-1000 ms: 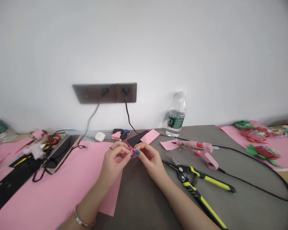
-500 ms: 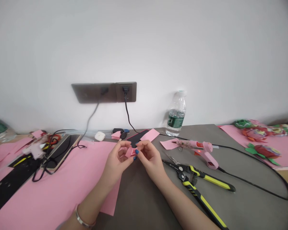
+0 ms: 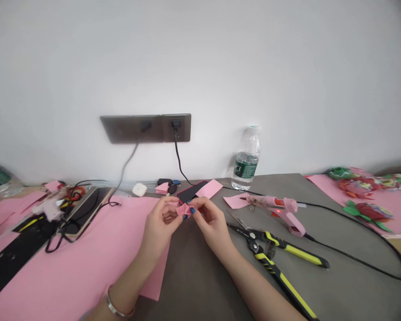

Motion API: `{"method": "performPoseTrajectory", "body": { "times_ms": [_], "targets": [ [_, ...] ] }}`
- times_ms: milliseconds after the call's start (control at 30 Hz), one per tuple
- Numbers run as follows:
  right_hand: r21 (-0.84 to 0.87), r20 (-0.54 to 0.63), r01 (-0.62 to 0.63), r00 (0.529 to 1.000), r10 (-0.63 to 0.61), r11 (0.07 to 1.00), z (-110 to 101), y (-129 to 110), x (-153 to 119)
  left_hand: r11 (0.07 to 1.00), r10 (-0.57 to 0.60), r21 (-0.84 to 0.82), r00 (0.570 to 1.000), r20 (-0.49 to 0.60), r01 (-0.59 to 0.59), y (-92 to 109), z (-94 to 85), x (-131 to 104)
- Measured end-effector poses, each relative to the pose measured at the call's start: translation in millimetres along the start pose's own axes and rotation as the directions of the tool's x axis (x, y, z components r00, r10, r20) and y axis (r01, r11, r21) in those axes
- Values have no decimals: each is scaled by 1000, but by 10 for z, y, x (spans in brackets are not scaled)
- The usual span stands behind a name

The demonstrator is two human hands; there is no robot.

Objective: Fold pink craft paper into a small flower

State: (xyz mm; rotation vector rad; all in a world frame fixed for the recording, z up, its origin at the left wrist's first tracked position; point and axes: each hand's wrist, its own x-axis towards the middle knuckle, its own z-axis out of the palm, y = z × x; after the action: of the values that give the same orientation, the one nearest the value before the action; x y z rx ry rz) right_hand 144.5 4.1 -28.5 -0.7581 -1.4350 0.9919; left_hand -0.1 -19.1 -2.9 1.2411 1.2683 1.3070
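A small folded piece of pink paper [image 3: 182, 209] is pinched between the fingertips of both my hands, just above the grey table [image 3: 200, 276]. My left hand [image 3: 160, 225] grips it from the left, with a bracelet on that wrist. My right hand [image 3: 211, 220], with blue nails, grips it from the right. Under my left forearm lies a large pink paper sheet [image 3: 87, 258]. A phone with a red edge [image 3: 189, 193] lies just beyond my hands, partly covered by a pink paper slip [image 3: 209, 188].
Right of my hands lie a pink glue gun [image 3: 280, 209] with a black cord and yellow-black cutters [image 3: 277, 258]. A water bottle [image 3: 246, 159] stands by the wall. Paper flowers [image 3: 364, 196] lie far right; a second glue gun [image 3: 50, 207], cables and a tablet lie left.
My fingers have worked the small pink piece between them; it is turned and folded differently than a second ago. My hands stay in the same spot.
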Motion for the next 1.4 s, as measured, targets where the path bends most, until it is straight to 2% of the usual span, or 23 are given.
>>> {"method": "performPoseTrajectory", "body": {
  "times_ms": [200,267,400,500,667,833,1100,1300,1400],
  "targets": [
    [-135,118,134,986,-119,982,-32,-82,21,1000,13,20,1000,7,-13,1,-19,3],
    [-102,92,80,993,-71,991,-49,-65,33,1000,17,-8,1000,10,-17,9,-19,7],
    [69,64,-105,993,101,992,-68,-17,52,998,11,-55,999,35,-9,27,-19,14],
    [115,79,-144,988,135,983,-63,-14,58,999,40,-2,998,42,-40,28,-24,12],
    [93,103,-204,976,194,975,-59,-7,63,988,144,64,989,-27,-142,21,-33,-14],
    [43,96,-134,987,129,990,-85,38,68,976,177,121,983,49,-182,17,-50,2],
    [-6,99,-117,988,117,993,-82,36,62,997,79,-14,994,74,-78,7,-72,30],
    [-68,116,-73,990,81,995,-87,8,63,993,82,80,995,62,-87,23,-84,5],
    [-63,97,-67,993,73,996,-87,-7,66,986,120,108,992,35,-124,50,-73,1]
  ]
}}
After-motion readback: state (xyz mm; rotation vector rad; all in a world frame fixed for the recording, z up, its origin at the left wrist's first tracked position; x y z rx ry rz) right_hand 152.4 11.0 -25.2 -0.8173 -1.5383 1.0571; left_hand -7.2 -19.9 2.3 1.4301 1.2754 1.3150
